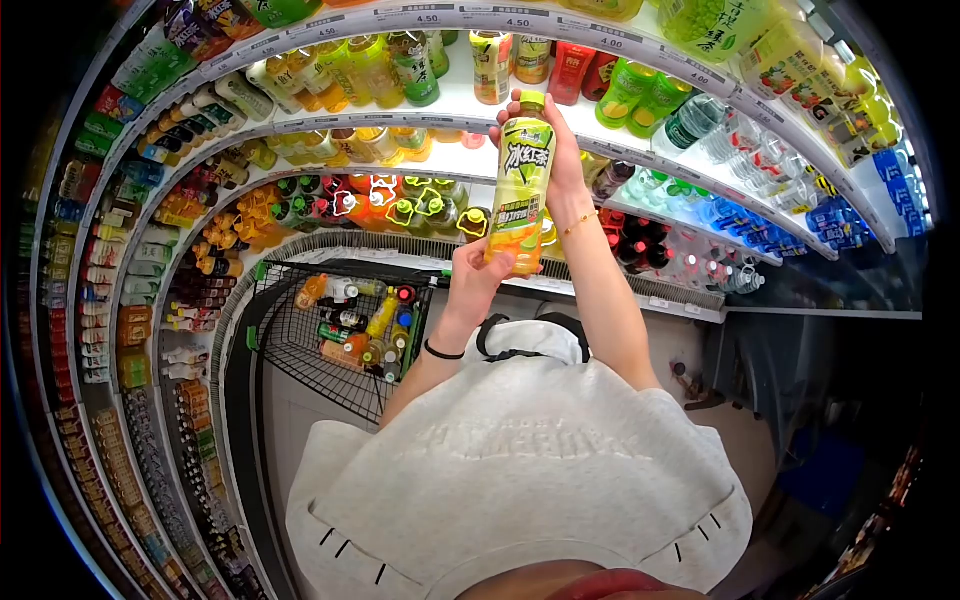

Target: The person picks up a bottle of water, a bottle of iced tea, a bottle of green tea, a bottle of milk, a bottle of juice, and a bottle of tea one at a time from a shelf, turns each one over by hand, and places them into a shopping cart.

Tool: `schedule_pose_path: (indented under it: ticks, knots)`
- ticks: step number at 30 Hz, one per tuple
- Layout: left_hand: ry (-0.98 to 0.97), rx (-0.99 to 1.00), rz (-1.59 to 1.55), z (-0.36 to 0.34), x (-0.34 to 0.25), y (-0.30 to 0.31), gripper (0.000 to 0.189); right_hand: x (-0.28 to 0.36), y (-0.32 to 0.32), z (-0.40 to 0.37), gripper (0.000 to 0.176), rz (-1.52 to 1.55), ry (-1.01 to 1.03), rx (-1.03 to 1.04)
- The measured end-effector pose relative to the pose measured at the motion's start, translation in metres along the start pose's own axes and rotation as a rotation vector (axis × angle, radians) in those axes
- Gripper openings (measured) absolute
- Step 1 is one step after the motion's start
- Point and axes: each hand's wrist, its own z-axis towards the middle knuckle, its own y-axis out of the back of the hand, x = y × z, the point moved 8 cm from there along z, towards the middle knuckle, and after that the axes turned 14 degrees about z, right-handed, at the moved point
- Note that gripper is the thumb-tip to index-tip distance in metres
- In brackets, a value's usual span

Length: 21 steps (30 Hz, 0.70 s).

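A bottle of iced tea (pixel 522 185) with a green cap and a yellow-green label is held up in front of the shelves, label facing me. My right hand (pixel 562 150) wraps round its upper part from behind and the right side; a thin bracelet is on that wrist. Lower down, my left hand (pixel 482 275) grips the base, thumb across the front. A black band circles the left wrist. Most of the right fingers are hidden behind the bottle. Behind it, a similar bottle (pixel 491 68) stands on the lit shelf.
A black wire shopping cart (pixel 300 345) stands at my left, with several drink bottles (pixel 370 325) inside. Curved shelves (pixel 450 115) of bottled drinks surround me, with price strips (pixel 500 17) along their edges. At right, large water bottles (pixel 690 122) stand on a shelf.
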Motion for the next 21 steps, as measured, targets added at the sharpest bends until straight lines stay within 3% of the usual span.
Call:
schedule_pose_path:
  ticks: [2, 11, 16, 21]
  knots:
    - [-0.075, -0.144, 0.145, -0.003, -0.008, 0.011, 0.043, -0.004, -0.003, 0.002, 0.045, -0.023, -0.019, 0.013]
    - [-0.116, -0.352, 0.525, -0.014, -0.045, 0.019, 0.043, -0.011, -0.009, 0.016, 0.047, -0.234, 0.011, 0.050]
    - [-0.165, -0.462, 0.550, -0.018, -0.050, 0.024, 0.047, -0.013, -0.024, 0.017, 0.052, -0.498, 0.052, 0.091]
    - [-0.228, -0.585, 0.640, -0.020, -0.048, 0.030, 0.056, -0.021, -0.037, 0.020, 0.043, -0.462, 0.021, 0.088]
